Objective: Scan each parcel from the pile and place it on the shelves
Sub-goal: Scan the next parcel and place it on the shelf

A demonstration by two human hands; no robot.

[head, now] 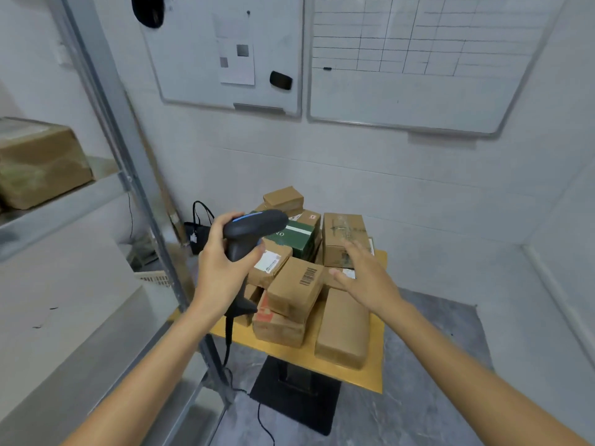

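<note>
Left hand (222, 265) grips scanner (249, 233) (matte, pistol-shaped).

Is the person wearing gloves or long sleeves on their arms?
No. The left hand and right hand are both bare, with no gloves. Both forearms are uncovered all the way to the picture's bottom edge, so no sleeves show. I see no watch, rings or bracelets.

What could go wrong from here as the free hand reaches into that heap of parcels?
1. The parcels are stacked loosely and tilted on the small yellow table; pulling the barcode box could topple its neighbours.
2. The long box lies near the table's front edge and might get knocked off.
3. The scanner in the left hand trails a cable that could snag as the open right hand works.
</note>
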